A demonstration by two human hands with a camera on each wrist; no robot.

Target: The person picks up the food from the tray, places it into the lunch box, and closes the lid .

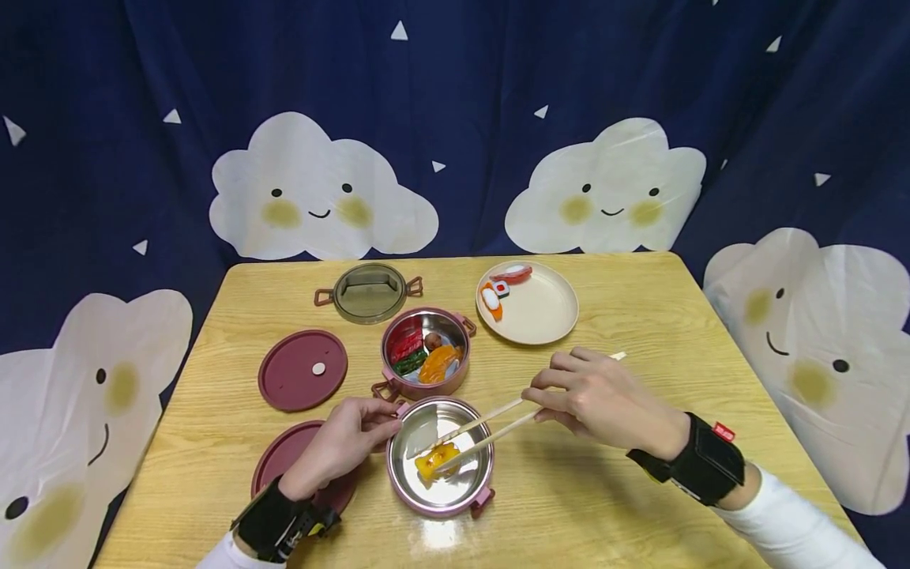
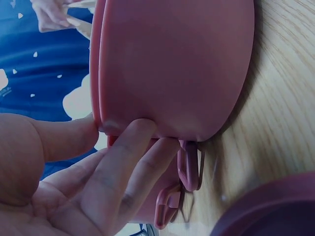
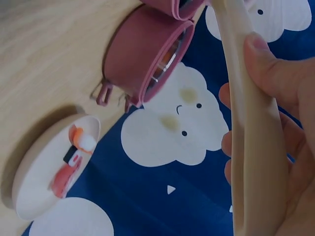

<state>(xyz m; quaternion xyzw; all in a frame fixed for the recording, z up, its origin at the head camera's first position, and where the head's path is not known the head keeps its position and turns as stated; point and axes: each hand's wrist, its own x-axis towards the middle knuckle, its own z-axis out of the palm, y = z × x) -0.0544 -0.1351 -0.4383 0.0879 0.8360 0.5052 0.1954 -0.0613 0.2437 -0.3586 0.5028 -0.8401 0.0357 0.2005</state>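
My left hand holds the near pink pot beside its left handle, with the thumb at the rim and fingers against the outer wall. In my right hand is a pair of pale chopsticks, also close up in the right wrist view. Their tips reach into the pot's shiny metal inside, at a yellow toy food piece with brown spots. Right behind stands a second pink pot holding orange, red, green and brown toy food.
Two dark red lids lie at the left, one partly under my left forearm. A clear grey lid with handles lies at the back. A cream plate at back right carries several toy sushi pieces. A blue curtain hangs behind.
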